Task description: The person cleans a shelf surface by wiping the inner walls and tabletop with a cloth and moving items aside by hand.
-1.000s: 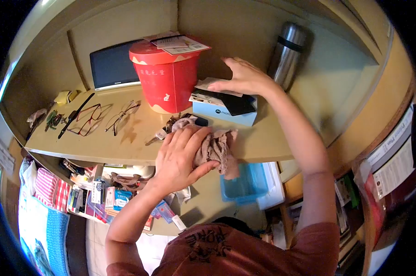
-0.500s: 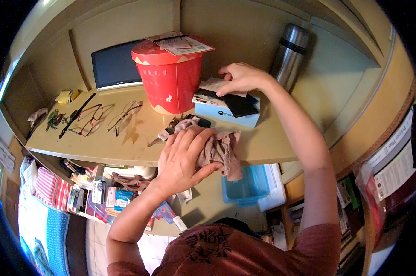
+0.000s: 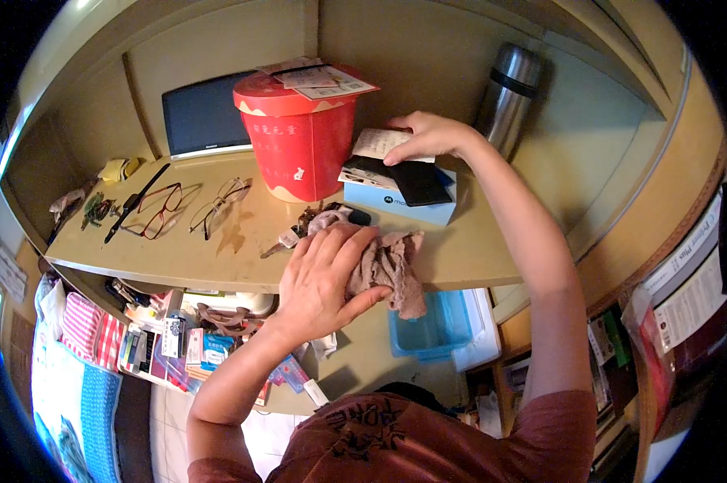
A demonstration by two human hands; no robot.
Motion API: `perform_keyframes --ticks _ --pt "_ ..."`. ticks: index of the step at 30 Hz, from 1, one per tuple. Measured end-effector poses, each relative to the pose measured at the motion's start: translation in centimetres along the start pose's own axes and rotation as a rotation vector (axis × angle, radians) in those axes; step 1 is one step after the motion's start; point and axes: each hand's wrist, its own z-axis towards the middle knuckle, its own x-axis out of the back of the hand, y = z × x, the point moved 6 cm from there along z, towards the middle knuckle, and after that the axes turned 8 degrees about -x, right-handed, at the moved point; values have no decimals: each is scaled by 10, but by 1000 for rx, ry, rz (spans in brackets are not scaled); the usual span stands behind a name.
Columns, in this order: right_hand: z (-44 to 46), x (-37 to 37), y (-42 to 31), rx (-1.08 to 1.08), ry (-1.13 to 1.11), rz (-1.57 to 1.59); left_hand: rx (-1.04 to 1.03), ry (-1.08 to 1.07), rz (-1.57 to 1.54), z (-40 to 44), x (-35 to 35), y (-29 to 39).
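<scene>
My left hand [image 3: 319, 278] is closed around a crumpled greyish-pink cloth [image 3: 391, 274] at the shelf's front edge. Just behind that hand lie some keys [image 3: 299, 229]. My right hand [image 3: 430, 138] reaches over a light-blue Motorola box [image 3: 399, 201], its thumb and fingers on a printed paper slip [image 3: 379, 144]. A flat black item [image 3: 422, 183] lies across the top of the box, beneath the thumb. The undersides of the right fingers are partly hidden.
A red bucket [image 3: 307, 145] with papers on its lid stands left of the box. Behind my right hand leans a steel flask [image 3: 510, 88]. Glasses [image 3: 218, 205], a dark strap [image 3: 134, 205] and a small screen [image 3: 202, 113] are at left. A blue bin [image 3: 432, 326] sits below.
The paper slip now shows more of its face under my right fingers, which have shifted slightly. My left hand and the cloth have hardly moved; the view has shifted a little.
</scene>
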Motion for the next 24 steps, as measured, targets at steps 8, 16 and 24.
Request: perform_keyframes --ticks 8,16,24 --pt "-61 18 -50 -203 347 -392 -16 3 7 1 0 1" --pt "-73 1 -56 -263 284 -484 -44 43 27 0 2 2" --pt "-65 7 -47 -185 257 -408 -54 50 49 -1 1 2"
